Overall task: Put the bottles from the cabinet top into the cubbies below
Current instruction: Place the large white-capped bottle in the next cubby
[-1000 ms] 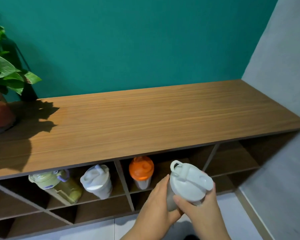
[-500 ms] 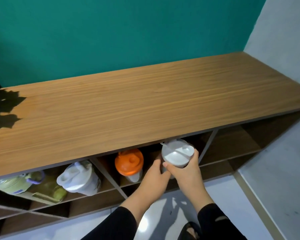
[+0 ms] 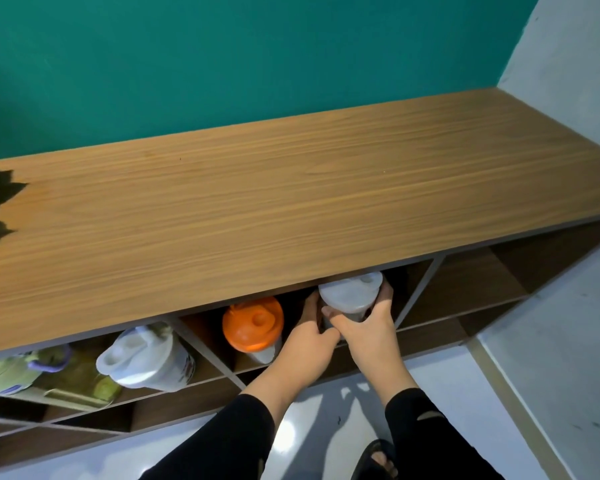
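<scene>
A grey-lidded shaker bottle (image 3: 349,294) stands upright just inside the upper middle cubby, under the front edge of the wooden cabinet top (image 3: 291,202). My right hand (image 3: 368,327) wraps its front and right side. My left hand (image 3: 309,341) grips its left side lower down. Most of the bottle's body is hidden by both hands. An orange-lidded bottle (image 3: 253,323) stands in the same cubby to its left. In the cubby further left are a white-lidded bottle (image 3: 146,358) and a yellow-green bottle with a purple loop (image 3: 25,372).
The cubbies to the right (image 3: 465,289) hold nothing visible. A slanted divider (image 3: 420,289) stands just right of my hands. The lower row of cubbies (image 3: 187,400) looks dark. A teal wall is behind, a grey wall to the right, white floor and my sandalled foot (image 3: 374,462) below.
Both hands carried the grey-lidded bottle from in front of the cabinet forward into the middle cubby, beside the orange-lidded bottle. My view shifted right and the plant left the frame.
</scene>
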`<state>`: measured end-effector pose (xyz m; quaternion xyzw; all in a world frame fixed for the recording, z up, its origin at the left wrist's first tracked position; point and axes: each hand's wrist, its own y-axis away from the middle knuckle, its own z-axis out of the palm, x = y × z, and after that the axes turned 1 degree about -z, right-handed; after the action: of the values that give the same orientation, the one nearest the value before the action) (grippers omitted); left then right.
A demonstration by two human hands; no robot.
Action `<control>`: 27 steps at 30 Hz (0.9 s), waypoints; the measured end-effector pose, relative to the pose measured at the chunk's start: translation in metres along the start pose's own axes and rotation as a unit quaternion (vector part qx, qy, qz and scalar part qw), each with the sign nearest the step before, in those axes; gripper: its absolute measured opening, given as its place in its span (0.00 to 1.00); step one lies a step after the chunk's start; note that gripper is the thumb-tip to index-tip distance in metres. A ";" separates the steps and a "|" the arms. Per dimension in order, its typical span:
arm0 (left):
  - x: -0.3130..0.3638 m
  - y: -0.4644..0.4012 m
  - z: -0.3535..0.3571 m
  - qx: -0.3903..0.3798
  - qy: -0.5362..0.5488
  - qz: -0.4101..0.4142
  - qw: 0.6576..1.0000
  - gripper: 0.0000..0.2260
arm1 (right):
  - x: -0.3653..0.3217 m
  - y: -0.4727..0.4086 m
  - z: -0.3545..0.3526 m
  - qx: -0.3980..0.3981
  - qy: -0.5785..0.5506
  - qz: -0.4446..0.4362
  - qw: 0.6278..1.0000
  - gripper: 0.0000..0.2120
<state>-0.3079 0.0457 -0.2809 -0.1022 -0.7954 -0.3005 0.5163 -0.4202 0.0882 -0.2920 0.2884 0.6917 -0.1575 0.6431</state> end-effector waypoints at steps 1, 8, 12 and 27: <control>0.001 0.001 0.000 0.000 0.000 -0.001 1.000 0.35 | 0.001 0.000 0.000 -0.002 -0.002 0.006 1.000 0.46; -0.007 0.026 0.005 0.010 0.007 -0.085 0.996 0.17 | 0.006 0.008 -0.002 -0.031 0.086 0.103 0.990 0.42; -0.009 0.033 0.014 -0.036 0.031 -0.061 0.997 0.20 | 0.009 0.010 -0.007 -0.057 0.102 0.120 0.986 0.29; -0.006 0.030 0.004 -0.003 0.044 -0.109 0.993 0.19 | 0.014 0.027 0.000 -0.098 0.206 0.205 0.952 0.23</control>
<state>-0.2943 0.0727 -0.2758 -0.0032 -0.7776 -0.3612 0.5147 -0.4039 0.1118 -0.3015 0.3858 0.7471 0.1089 0.5302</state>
